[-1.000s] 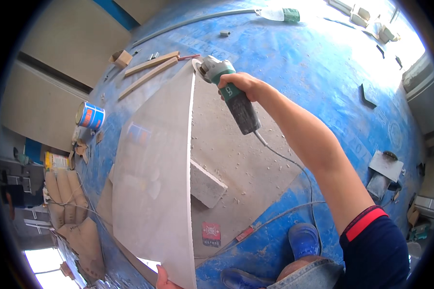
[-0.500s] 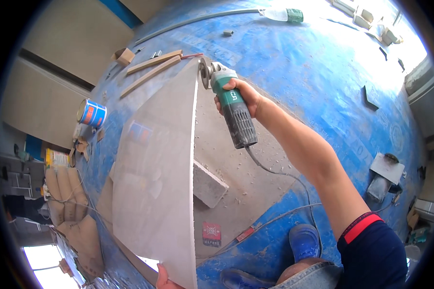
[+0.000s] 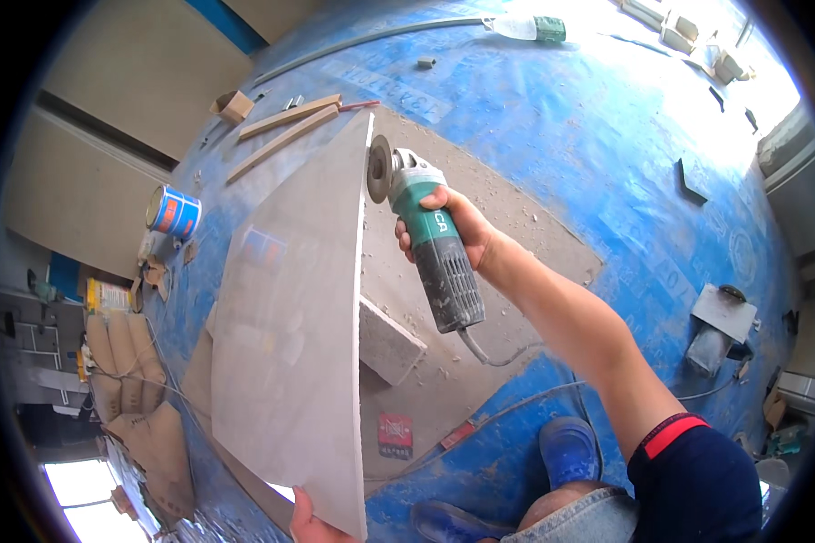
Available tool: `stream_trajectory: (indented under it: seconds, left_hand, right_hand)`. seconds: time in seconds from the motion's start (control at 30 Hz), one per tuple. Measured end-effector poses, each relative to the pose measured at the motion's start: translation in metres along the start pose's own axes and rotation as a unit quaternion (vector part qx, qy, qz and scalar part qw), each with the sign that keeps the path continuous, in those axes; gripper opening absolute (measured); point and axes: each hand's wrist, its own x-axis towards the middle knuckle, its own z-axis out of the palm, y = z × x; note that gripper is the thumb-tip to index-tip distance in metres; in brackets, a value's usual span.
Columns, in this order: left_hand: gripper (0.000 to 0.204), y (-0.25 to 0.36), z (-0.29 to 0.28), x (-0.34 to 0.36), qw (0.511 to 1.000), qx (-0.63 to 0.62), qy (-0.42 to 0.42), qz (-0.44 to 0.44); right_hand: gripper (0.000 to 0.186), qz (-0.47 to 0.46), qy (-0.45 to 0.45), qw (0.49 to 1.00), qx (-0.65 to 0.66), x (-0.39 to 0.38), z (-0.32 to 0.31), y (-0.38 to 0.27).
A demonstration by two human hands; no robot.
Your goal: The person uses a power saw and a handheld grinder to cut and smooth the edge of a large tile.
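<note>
My right hand (image 3: 444, 222) is wrapped round the green and black body of an angle grinder (image 3: 448, 281). The grinder's disc (image 3: 380, 169) stands upright beside the cut edge of a large glossy light-grey tile (image 3: 285, 317), near its far end; whether it touches cannot be made out. My left hand (image 3: 315, 520) grips the tile's near corner, thumb on one face and the other fingers hidden behind. The tile is tilted up on its edge, and a rough grey block (image 3: 389, 342) lies beside it, partly hidden.
A brown board (image 3: 507, 271) strewn with chips lies under the tile on the blue-covered floor (image 3: 625, 163). The grinder's cord (image 3: 507, 360) trails near my blue shoes (image 3: 570, 451). Wooden strips (image 3: 285, 140), a blue can (image 3: 174, 213) and brown sacks (image 3: 127, 362) are at left.
My right hand has brought the grinder nearer to me along the tile's edge. My left hand still grips the corner, with the tile almost in place.
</note>
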Motion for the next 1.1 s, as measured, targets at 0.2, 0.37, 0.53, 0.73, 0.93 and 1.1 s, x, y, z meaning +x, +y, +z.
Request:
stream_trajectory:
  seconds: [0.2, 0.37, 0.53, 0.73, 0.93, 1.1]
  left_hand:
    - [0.047, -0.002, -0.001, 0.004, 0.999, 0.007, 0.03, 0.011]
    - [0.046, -0.003, -0.009, 0.009, 1.0, -0.011, 0.011, 0.009]
    - [0.047, -0.006, 0.003, 0.014, 0.999, -0.038, -0.014, 0.028]
    - [0.048, -0.006, 0.012, 0.004, 0.994, -0.092, -0.054, -0.001]
    - [0.05, -0.013, 0.018, 0.006, 0.993, -0.11, -0.044, 0.001]
    - [0.05, -0.019, 0.017, 0.011, 0.989, -0.116, -0.087, -0.008]
  right_hand:
    - [0.042, 0.023, -0.019, 0.999, 0.033, -0.021, 0.006, 0.028]
    - [0.043, 0.056, -0.041, 0.993, 0.091, -0.043, 0.012, 0.051]
    - [0.046, 0.104, -0.068, 0.979, 0.164, -0.064, 0.019, 0.072]
    - [0.055, 0.13, -0.094, 0.965, 0.208, -0.083, 0.021, 0.092]
    - [0.056, 0.151, -0.1, 0.953, 0.245, -0.104, 0.023, 0.108]
    - [0.055, 0.166, -0.093, 0.947, 0.258, -0.122, 0.024, 0.123]
